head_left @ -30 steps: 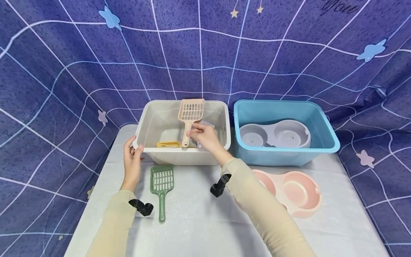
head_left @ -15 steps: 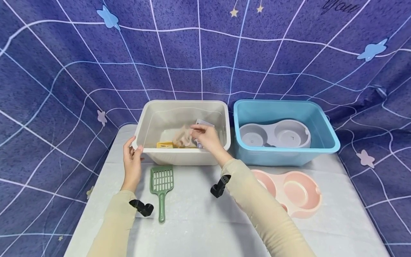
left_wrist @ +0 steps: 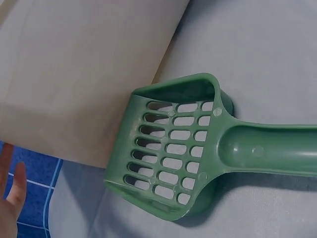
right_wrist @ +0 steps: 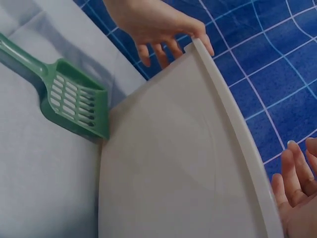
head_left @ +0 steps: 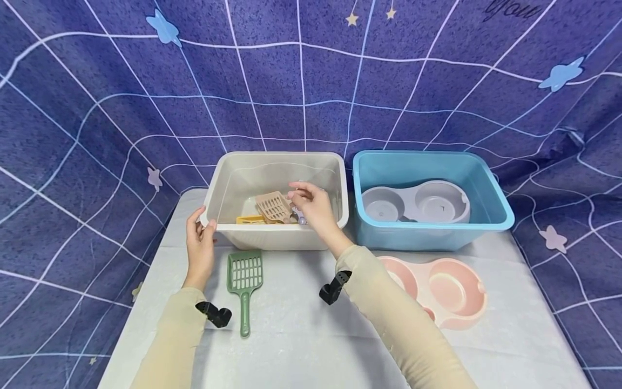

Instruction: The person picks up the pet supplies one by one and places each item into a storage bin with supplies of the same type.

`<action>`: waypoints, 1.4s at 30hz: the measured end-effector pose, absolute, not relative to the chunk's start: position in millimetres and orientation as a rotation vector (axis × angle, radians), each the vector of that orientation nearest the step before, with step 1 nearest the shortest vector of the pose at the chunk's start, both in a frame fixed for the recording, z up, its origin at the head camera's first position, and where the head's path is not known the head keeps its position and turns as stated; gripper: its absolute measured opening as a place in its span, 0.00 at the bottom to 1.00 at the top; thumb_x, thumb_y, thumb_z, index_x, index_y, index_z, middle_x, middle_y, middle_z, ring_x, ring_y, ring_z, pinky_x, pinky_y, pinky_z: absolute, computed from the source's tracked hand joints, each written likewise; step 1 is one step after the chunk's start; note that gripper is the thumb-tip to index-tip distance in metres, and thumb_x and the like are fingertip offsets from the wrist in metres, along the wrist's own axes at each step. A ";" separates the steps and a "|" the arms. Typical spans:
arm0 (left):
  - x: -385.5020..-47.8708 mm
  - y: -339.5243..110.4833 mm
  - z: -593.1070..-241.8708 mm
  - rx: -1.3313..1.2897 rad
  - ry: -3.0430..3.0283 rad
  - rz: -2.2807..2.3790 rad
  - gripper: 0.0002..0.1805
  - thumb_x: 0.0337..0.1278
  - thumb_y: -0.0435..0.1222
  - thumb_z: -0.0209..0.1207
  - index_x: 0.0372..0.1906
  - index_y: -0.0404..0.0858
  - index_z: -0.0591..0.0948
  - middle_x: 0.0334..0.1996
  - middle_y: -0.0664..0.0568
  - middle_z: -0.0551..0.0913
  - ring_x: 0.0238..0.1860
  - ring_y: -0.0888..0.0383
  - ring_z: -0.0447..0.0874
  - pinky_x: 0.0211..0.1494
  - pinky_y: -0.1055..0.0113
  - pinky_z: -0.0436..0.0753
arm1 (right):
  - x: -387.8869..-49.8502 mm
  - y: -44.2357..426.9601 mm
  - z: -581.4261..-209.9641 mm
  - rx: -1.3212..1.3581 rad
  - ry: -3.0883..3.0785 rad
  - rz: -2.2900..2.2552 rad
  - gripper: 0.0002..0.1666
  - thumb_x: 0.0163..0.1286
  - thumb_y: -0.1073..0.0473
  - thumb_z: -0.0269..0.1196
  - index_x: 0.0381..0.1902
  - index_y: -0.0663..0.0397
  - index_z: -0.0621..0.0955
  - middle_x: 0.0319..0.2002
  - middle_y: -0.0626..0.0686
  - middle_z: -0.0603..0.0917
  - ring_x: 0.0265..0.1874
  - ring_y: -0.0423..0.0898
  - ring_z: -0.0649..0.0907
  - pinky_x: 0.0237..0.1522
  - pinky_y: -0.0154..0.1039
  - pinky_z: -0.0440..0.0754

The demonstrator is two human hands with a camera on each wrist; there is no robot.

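Observation:
My left hand (head_left: 199,251) holds the front left corner of the light grey bin (head_left: 272,235), thumb at the rim, other fingers outside the wall. Over the bin's right part hovers my right hand (head_left: 313,208), fingers loosely bent, nothing held. Below it a beige slotted litter scoop (head_left: 274,207) lies tilted inside, its handle mostly hidden. Partly under the scoop is a yellow item (head_left: 249,219); a pale purple item (head_left: 298,215) is mostly covered by the right hand. A green litter scoop (head_left: 245,275) lies before the bin, its blade close to the wall (left_wrist: 168,153).
Right of the bin stands a blue bin (head_left: 432,237) with a grey double pet bowl (head_left: 410,200) in it. A pink double bowl (head_left: 452,289) sits in front, partly behind the right sleeve. A patterned blue curtain (head_left: 272,75) hangs behind the white-covered table (head_left: 291,335).
The beige scoop, held above the bin by my right hand at first, has dropped inside and now lies there. The right hand has let go of it. My left hand has stayed put.

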State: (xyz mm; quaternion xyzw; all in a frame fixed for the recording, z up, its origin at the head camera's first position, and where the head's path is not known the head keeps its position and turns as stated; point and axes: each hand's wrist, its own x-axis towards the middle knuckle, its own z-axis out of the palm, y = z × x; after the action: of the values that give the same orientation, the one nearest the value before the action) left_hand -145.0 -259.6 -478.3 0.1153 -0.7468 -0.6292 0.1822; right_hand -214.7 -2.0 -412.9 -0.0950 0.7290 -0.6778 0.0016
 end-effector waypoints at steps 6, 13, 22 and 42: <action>-152.9 -266.5 -497.4 0.334 -2.087 -1.760 0.25 0.76 0.40 0.47 0.73 0.52 0.63 0.52 0.50 0.74 0.47 0.62 0.74 0.45 0.65 0.74 | -206.7 0.1 -407.1 -0.312 2.273 -2.159 0.16 0.68 0.65 0.64 0.53 0.61 0.83 0.41 0.58 0.88 0.36 0.51 0.86 0.42 0.34 0.81; -152.5 -267.6 -497.9 0.328 -2.100 -1.775 0.25 0.76 0.41 0.46 0.74 0.54 0.62 0.56 0.46 0.74 0.48 0.63 0.74 0.46 0.65 0.73 | -193.9 2.9 -400.7 -0.336 2.209 -2.236 0.15 0.69 0.67 0.63 0.53 0.64 0.82 0.42 0.61 0.87 0.36 0.46 0.86 0.48 0.43 0.84; -152.1 -267.5 -492.5 0.324 -2.100 -1.812 0.27 0.76 0.39 0.46 0.76 0.49 0.60 0.55 0.48 0.73 0.47 0.64 0.73 0.46 0.64 0.74 | -168.7 4.5 -394.0 -0.414 1.989 -2.276 0.16 0.68 0.70 0.62 0.53 0.69 0.81 0.42 0.64 0.86 0.34 0.44 0.86 0.48 0.50 0.84; -155.0 -267.3 -494.8 0.257 -2.011 -1.955 0.27 0.77 0.34 0.42 0.76 0.47 0.57 0.65 0.41 0.68 0.57 0.57 0.73 0.58 0.59 0.76 | -130.9 -3.2 -425.8 -0.519 1.916 -2.039 0.14 0.70 0.69 0.61 0.52 0.70 0.80 0.40 0.64 0.86 0.36 0.41 0.84 0.50 0.50 0.83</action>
State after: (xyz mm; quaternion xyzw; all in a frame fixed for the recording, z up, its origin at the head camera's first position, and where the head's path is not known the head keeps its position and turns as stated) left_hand -155.0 -267.3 -494.8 0.0901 -0.7047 -0.6848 0.1619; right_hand -130.9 -3.2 -425.8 -0.1804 0.6660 -0.7086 0.1475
